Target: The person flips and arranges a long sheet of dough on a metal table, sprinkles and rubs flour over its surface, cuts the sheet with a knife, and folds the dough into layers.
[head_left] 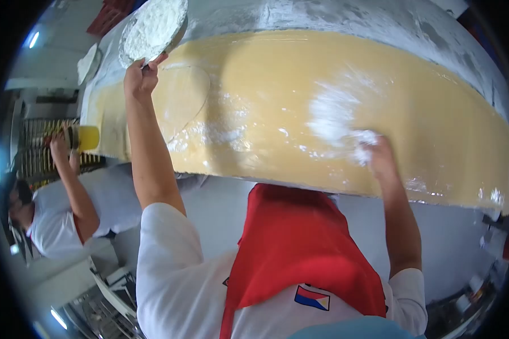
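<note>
My left hand [141, 79] grips the edge of a round bowl [181, 33], holding it up and tilted at the upper left. White flour [152, 25] fills the bowl. A wide, flat sheet of yellow dough [435, 130] covers the table in front of me. Low over its right part is my right hand [382, 157], smeared by motion, with white flour about its fingers. Whether those fingers are closed cannot be made out. A bright patch of scattered flour [333, 110] lies on the dough just beyond this hand, and smaller dustings show further left.
A floury metal tabletop [322, 16] shows behind the dough. At the left, a co-worker [90, 198] in white holds a yellow container [88, 138] near the table's end. A pale, floury bowl-like item [88, 63] stands at the far left. My red apron [305, 248] is close to the table's front edge.
</note>
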A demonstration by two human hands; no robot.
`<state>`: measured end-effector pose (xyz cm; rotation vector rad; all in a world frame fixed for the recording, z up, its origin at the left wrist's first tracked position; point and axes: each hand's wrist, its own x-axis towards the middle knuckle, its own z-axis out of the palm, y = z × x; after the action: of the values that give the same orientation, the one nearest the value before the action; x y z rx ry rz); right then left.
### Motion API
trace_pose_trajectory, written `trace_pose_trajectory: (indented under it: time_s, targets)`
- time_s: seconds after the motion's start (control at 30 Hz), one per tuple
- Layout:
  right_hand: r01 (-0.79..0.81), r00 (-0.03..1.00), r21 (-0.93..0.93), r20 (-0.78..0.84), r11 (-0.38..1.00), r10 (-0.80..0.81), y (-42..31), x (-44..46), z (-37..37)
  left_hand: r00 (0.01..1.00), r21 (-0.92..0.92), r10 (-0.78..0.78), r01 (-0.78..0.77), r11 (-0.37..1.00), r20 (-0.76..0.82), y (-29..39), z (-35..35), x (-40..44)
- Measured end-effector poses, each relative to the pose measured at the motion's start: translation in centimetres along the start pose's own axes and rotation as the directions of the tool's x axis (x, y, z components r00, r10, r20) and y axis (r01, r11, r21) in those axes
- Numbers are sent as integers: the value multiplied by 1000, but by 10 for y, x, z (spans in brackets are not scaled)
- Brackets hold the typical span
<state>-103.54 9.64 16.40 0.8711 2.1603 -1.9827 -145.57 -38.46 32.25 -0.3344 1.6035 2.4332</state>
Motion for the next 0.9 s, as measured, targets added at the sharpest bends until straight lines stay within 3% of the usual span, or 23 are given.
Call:
trace_pose_trajectory:
  time_s: [0.03, 0.1, 0.17, 0.2, 0.23, 0.3, 0.37, 0.43, 0.5, 0.53, 0.57, 0.63, 0.77, 0.87, 0.9]
  targets:
    - [4, 1000, 8, 28, 1000, -4, -5, 4, -18, 1000, -13, 30, -30, 999, -4, -1, 12, -31]
    - [-115, 955, 308, 298, 945, 19, -6, 12, -50, 994, 48, 88, -85, 995, -68, -6, 13, -81]
    - [174, 981, 442, -159, 880, -114, 9, 25, -113, 986, 56, 138, -133, 990, -90, -9, -6, -135]
    - [328, 903, 480, -413, 814, -120, 27, 46, -163, 979, 98, 196, -189, 977, -61, -15, -1, -171]
    - [432, 799, 486, -597, 759, -73, 40, 63, -215, 975, 85, 156, -144, 986, -155, -18, 7, -203]
    - [511, 655, 430, -755, 744, -14, 38, 81, -281, 951, 126, 176, -148, 981, -254, -32, 12, -260]
    - [345, 778, 233, -613, 909, -138, 22, 111, -261, 931, 146, 184, -144, 979, -316, -46, 16, -303]
    - [293, 916, -209, -219, 933, -337, -9, 122, -187, 912, 132, 136, -91, 987, -386, -61, 7, -326]
    - [492, 860, -489, 147, 720, -489, -52, 86, -91, 915, 163, 144, -87, 983, -378, -78, 26, -348]
    - [566, 801, -512, 158, 646, -577, -72, 53, -42, 916, 194, 145, -76, 978, -374, -91, 40, -355]
    - [680, 724, -457, 296, 573, -623, -95, 25, -22, 918, 190, 149, -83, 978, -367, -101, 57, -362]
    - [800, 601, -323, 419, 506, -681, -118, -4, -7, 932, 269, 99, -2, 963, -348, -123, 93, -373]
    - [816, 570, -343, 339, 466, -748, -136, -35, -9, 1000, 319, -4, 10, 948, -20, -180, 136, -362]
    - [620, 710, -641, 214, 452, -671, -137, -17, -10, 989, 252, -73, 39, 967, 129, -225, 210, -358]
    - [613, 711, -656, 216, 440, -669, -140, -8, -17, 981, 203, -89, 53, 978, 170, -242, 233, -358]
